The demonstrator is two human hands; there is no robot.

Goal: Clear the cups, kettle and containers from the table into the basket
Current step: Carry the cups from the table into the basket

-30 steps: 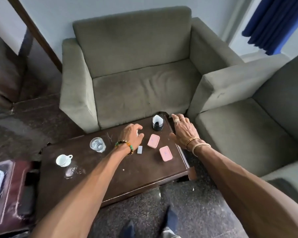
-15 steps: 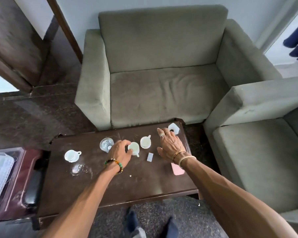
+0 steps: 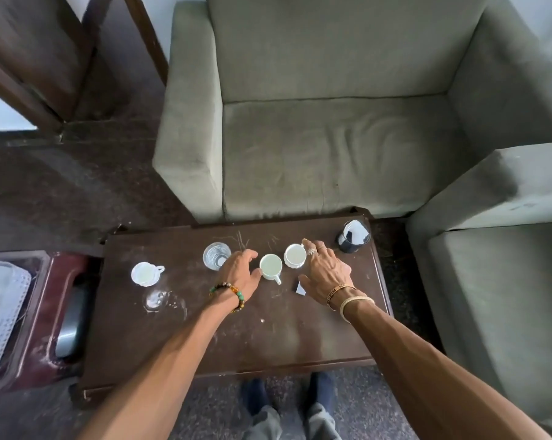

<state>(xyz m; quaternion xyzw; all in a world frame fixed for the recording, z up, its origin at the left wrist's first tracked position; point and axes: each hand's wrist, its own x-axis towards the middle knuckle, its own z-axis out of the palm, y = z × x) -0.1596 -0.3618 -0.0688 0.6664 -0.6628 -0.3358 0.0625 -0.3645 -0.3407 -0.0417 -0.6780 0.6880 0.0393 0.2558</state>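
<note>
Newly closed in: left hand (image 3: 239,274), fingers (image 3: 248,254) loosely curved, touching middle cup (image 3: 270,266) at its 9 o'clock; right hand (image 3: 325,271), fingers (image 3: 307,244) spread, touching second cup (image 3: 294,255); grasps imminent; basket (image 3: 1,315) beyond surface (image 3: 268,338), 9 o'clock

A worn grey-green sofa (image 3: 332,147) fills the view at twelve o'clock, with a second sofa (image 3: 497,281) at three o'clock. Both stand close against a scratched dark wooden table (image 3: 236,338) at centre. A dark speckled stone floor (image 3: 62,192) spreads at nine o'clock. Daylight shows past a brown wooden door frame (image 3: 30,58) at ten o'clock.
</note>
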